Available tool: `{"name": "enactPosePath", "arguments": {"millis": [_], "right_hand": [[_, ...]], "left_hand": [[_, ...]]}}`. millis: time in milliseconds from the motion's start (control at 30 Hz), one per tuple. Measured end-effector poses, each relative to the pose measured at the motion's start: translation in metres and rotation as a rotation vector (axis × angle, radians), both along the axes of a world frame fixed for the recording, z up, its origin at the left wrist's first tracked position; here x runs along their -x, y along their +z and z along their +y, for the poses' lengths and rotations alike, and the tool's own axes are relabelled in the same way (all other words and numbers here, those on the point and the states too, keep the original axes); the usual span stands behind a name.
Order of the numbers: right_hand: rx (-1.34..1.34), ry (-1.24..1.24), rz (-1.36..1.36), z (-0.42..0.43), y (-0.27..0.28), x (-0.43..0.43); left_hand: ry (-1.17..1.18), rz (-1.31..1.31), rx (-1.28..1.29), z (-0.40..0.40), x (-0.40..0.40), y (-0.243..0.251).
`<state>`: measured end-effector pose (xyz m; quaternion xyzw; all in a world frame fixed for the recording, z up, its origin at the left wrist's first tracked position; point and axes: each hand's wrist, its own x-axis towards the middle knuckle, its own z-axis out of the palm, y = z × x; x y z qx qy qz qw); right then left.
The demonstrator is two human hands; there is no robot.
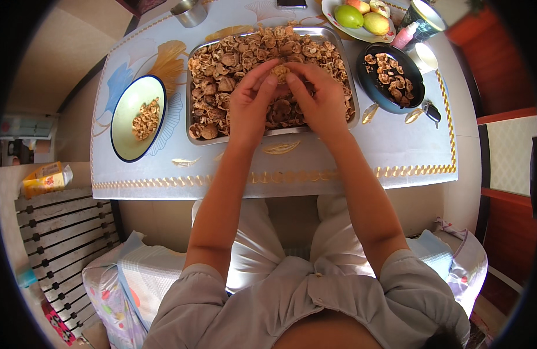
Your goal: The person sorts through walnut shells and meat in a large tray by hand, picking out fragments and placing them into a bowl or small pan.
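Observation:
Over a metal tray (355, 114) heaped with walnut shells and whole walnuts, my left hand (254, 99) and my right hand (315, 97) meet at the fingertips. Between them they hold a pale walnut kernel (280, 73), gripped by both thumbs and fingers. A green enamel bowl (124, 122) with a dark blue rim stands left of the tray, with walnut kernel pieces (146, 120) inside. To the right of the tray, a round black dish (368, 89) holds broken walnut shells (388, 74).
A plate of fruit (353, 31), a pink bottle (404, 35), a dark patterned cup (421, 22) and a white cup (424, 58) stand at the back right. A metal cup (190, 14) and a phone (291, 4) are at the back. Near the black dish lies a black key fob (432, 111).

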<state>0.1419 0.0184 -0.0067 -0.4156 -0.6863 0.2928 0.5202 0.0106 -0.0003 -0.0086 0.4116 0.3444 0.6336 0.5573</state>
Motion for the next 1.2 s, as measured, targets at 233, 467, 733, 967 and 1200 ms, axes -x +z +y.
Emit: {"name": "enactPosePath", "arguments": {"millis": [233, 467, 733, 967, 1200], "right_hand": [[0.154, 0.002, 0.291, -0.004, -0.005, 0.011], [-0.221, -0.137, -0.187, -0.008, 0.002, 0.010], [-0.249, -0.208, -0.137, -0.011, -0.002, 0.025], [-0.304, -0.260, -0.223, -0.012, -0.003, 0.024], [-0.362, -0.295, -0.195, -0.003, -0.006, 0.016]], "left_hand": [[-0.024, 0.175, 0.020, -0.004, -0.007, -0.007], [0.058, 0.025, 0.176, -0.009, -0.019, -0.007], [0.406, 0.247, 0.075, -0.012, -0.036, -0.012], [0.438, 0.392, -0.049, -0.008, -0.036, -0.022], [0.376, 0.239, -0.019, -0.005, -0.037, 0.001]]}}
